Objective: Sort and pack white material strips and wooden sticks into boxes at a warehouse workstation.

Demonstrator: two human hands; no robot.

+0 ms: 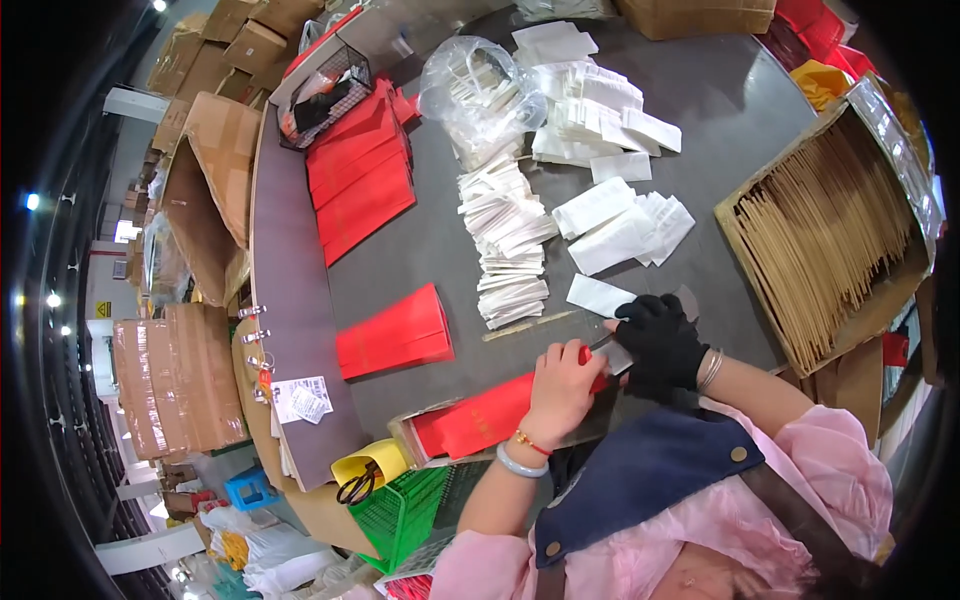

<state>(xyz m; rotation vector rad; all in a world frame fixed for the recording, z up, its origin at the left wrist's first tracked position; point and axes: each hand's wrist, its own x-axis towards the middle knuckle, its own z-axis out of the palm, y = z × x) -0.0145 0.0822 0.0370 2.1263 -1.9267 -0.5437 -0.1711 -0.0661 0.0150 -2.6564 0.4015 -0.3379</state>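
While holding the red packet (485, 418) with curled fingers of the left hand (562, 387), maybe to stop sliding, bending the gloved right hand (657, 347) near its end; cannot tell if gripping anything. Laid along a cardboard box (403, 437) by the desk's (440, 255) near edge, probably to lie straight. Just ahead, white slips (600, 295), perhaps for easy reach.

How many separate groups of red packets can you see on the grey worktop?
3: a fanned group beside the wire basket, a smaller group at the left, and a third group by the left hand. Others may be hidden.
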